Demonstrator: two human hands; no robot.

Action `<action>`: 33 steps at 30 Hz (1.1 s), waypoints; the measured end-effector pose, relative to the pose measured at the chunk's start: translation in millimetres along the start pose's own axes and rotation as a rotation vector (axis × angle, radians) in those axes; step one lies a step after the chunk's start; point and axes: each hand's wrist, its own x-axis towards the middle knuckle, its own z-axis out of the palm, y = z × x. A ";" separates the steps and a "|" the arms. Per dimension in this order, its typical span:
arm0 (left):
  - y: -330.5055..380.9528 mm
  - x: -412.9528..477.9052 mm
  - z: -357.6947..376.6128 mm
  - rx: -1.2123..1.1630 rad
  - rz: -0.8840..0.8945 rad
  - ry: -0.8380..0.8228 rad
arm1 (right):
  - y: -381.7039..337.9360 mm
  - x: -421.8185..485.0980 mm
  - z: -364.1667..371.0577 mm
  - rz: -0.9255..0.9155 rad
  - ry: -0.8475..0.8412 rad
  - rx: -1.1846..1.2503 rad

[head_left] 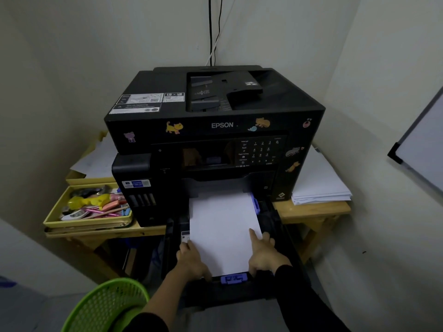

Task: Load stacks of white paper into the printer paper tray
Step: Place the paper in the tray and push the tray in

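walls (72, 56): pale, corner | table (311, 209): wooden | floor (36, 312): grey | light: dim

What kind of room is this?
Probably a small office or home-office corner: a printer sits on a wooden table, with spare paper stacked beside it, a tray of pens and a whiteboard on the wall.

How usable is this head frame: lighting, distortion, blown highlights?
Head view: dim overall, black printer detail mostly lost; the white paper in the tray is bright and featureless; wide-angle bending shows at the walls; both hands, left and right, look slightly soft.
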 end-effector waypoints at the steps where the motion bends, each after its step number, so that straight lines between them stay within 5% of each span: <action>1: 0.7 -0.3 1.1 0.013 0.003 0.008 | 0.2 -0.3 2.8 -0.001 0.020 -0.011; 24: 8.6 -10.5 3.3 0.160 0.023 0.087 | -0.5 -15.7 9.7 -0.030 0.133 -0.001; 30: 14.2 -15.9 4.9 0.005 0.179 -0.120 | 2.4 -29.0 1.9 -0.190 -0.080 0.002; 33: 17.2 -20.8 15.7 0.147 0.312 -0.247 | 4.8 -37.0 10.7 -0.283 -0.223 -0.174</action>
